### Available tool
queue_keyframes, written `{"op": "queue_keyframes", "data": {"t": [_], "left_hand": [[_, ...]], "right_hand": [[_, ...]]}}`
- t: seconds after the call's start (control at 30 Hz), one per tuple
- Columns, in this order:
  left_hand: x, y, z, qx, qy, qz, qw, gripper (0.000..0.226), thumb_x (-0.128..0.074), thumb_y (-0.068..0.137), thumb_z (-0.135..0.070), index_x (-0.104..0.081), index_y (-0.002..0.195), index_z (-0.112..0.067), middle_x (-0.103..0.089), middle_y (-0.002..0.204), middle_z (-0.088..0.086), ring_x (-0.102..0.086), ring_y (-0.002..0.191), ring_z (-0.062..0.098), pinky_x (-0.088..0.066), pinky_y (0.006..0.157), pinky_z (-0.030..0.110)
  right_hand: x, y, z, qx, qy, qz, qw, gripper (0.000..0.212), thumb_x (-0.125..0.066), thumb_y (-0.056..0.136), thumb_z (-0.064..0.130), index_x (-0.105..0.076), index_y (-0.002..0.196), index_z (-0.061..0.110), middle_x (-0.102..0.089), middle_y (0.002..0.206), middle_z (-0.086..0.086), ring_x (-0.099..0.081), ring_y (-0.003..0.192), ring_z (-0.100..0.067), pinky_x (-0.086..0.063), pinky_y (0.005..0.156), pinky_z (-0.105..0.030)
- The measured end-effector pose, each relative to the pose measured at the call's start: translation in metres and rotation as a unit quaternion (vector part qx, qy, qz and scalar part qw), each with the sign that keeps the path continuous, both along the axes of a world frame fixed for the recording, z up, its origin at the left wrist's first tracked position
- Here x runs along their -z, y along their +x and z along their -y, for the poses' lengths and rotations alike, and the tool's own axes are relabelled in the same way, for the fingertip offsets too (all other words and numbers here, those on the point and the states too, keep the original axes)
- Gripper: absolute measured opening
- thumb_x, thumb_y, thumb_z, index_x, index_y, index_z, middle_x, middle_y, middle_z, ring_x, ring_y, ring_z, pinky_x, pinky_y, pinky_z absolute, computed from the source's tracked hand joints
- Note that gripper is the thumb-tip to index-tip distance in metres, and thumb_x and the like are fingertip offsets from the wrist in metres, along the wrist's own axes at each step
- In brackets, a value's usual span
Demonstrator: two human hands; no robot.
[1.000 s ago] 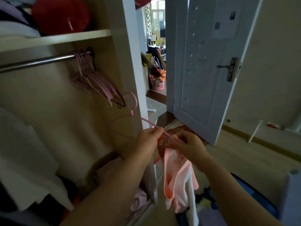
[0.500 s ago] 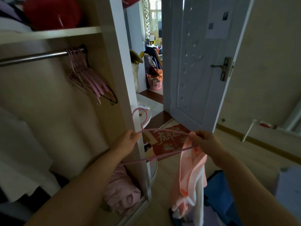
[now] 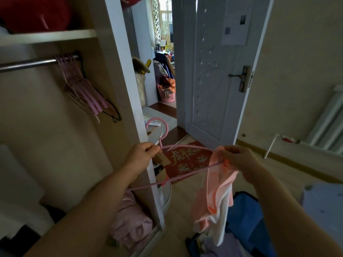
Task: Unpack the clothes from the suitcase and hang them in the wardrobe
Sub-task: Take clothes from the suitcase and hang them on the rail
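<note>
Left hand pinches hanger neck; right hand grips top at the hanger's 3 o'clock tip, bar running 8-to-2, cloth drooping toward 6

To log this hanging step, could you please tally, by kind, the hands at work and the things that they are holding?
Hands: 2, the left hand and the right hand
Hangers: 1, the pink hanger
Garments: 1, the peach garment
Total: 4
</note>
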State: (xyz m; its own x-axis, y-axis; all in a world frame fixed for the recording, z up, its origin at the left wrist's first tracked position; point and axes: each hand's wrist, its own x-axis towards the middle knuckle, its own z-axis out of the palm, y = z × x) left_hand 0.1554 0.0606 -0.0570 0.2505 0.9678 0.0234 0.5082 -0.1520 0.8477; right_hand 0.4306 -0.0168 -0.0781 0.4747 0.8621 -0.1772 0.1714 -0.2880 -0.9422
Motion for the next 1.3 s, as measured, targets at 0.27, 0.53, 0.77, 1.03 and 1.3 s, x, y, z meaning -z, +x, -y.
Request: {"op": "queue_keyframes", "data": {"t": [0.27,0.53,0.77,1.03,1.3], "left_hand": [[0.004,0.038,0.025,0.019,0.007,0.024,1.000,0.017,-0.058,0.092,-0.030,-0.069,0.079,-0.028,-0.071,0.082,-0.002,-0.067,0.083,0.019,-0.055,0.080,0.042],[0.008,0.059,0.055,-0.037,-0.007,0.169,0.985,0.009,-0.057,0.093,-0.025,-0.059,0.092,-0.016,-0.067,0.091,0.004,-0.064,0.083,0.018,-0.055,0.076,0.033],[0.000,0.052,0.062,-0.013,0.034,0.140,0.990,0.008,-0.062,0.090,-0.022,-0.061,0.094,-0.015,-0.067,0.091,-0.002,-0.063,0.084,0.010,-0.051,0.073,0.021],[0.019,0.033,0.051,-0.212,0.154,0.113,0.958,0.004,-0.056,0.092,-0.033,-0.056,0.092,-0.028,-0.062,0.089,-0.010,-0.061,0.079,0.007,-0.051,0.063,0.024],[0.061,0.029,0.073,-0.078,-0.016,-0.001,0.997,0.028,-0.054,0.094,-0.035,-0.051,0.067,-0.028,-0.052,0.065,-0.011,-0.045,0.060,-0.003,-0.038,0.052,0.006]], "right_hand": [[-0.020,-0.032,-0.008,0.051,0.093,0.311,0.945,0.020,-0.052,0.094,0.023,-0.072,0.095,0.020,-0.061,0.098,-0.005,-0.050,0.071,-0.011,-0.034,0.055,-0.009],[-0.032,-0.078,0.018,-0.082,0.223,0.418,0.877,0.018,-0.060,0.088,0.033,-0.073,0.097,0.023,-0.062,0.087,0.000,-0.056,0.080,-0.017,-0.043,0.068,-0.028],[-0.034,-0.051,0.027,-0.101,0.113,0.557,0.816,0.029,-0.048,0.089,0.049,-0.064,0.106,0.032,-0.065,0.102,0.006,-0.056,0.100,-0.021,-0.030,0.088,-0.038],[-0.016,-0.044,0.029,-0.016,0.099,0.402,0.910,0.013,-0.054,0.092,0.031,-0.065,0.090,0.024,-0.060,0.083,0.005,-0.056,0.086,-0.021,-0.033,0.077,-0.034],[-0.032,-0.049,0.029,-0.034,0.152,0.356,0.921,0.010,-0.055,0.092,0.031,-0.064,0.088,0.027,-0.054,0.076,0.013,-0.054,0.076,-0.016,-0.047,0.080,-0.041]]}}
